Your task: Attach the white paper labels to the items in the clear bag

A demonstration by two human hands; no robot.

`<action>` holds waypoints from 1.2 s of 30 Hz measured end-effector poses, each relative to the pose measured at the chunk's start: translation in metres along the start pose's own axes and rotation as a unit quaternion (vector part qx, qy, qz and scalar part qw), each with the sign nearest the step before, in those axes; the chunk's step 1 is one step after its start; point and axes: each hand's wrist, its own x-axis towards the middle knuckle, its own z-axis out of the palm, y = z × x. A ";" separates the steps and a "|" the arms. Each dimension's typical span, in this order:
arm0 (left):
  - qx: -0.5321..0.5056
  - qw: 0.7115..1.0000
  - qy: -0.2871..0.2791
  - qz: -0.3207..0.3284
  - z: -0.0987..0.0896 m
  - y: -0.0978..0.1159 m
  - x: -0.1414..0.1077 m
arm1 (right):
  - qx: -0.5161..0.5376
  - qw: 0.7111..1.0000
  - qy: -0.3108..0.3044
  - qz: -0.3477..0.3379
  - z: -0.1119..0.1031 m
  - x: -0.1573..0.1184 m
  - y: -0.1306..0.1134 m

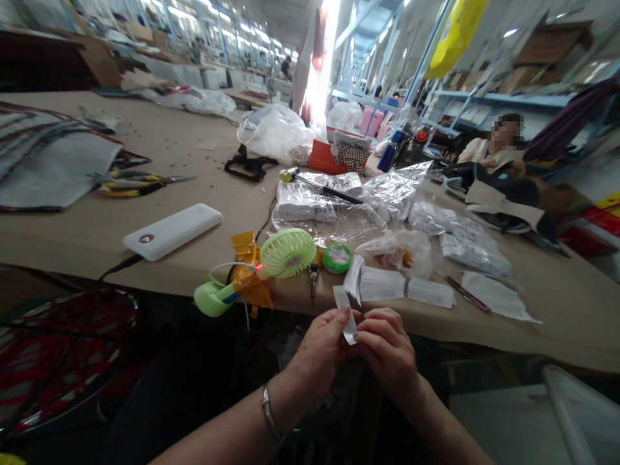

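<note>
Between my two hands, just off the table's front edge, is a small white paper strip (349, 333). My left hand (317, 352) pinches it between thumb and fingers. Close beside it, my right hand (391, 355) has its fingers curled in at the strip's lower end; its fingertips are partly hidden. Right behind the hands stands a folded stack of white slips (355, 279). Printed paper labels (382, 284) lie to its right, with another printed slip (431, 292) beyond. A round green tin (337, 258) with white contents sits behind the stack.
A green handheld fan (287, 253) is taped at the table edge, near a small screwdriver-like tool (314, 282). A white power bank (173, 231), pliers (130, 183), a hammer (314, 185) and plastic-wrapped bundles (305, 205) lie farther back. Another person (498, 145) sits at right.
</note>
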 end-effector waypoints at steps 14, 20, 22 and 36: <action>0.089 0.993 0.065 -0.033 -0.009 -0.011 -0.003 | -0.268 0.953 -0.086 0.113 -0.009 -0.005 0.044; 0.081 0.991 0.082 -0.070 -0.012 -0.013 -0.003 | -0.222 0.970 -0.038 0.092 -0.008 -0.008 0.049; 0.071 0.990 0.084 -0.085 -0.011 -0.010 -0.004 | -0.179 0.977 -0.013 0.115 -0.012 -0.009 0.050; -0.028 0.994 0.007 -0.110 -0.007 -0.004 -0.008 | 0.018 0.996 -0.079 -0.043 0.000 -0.013 0.004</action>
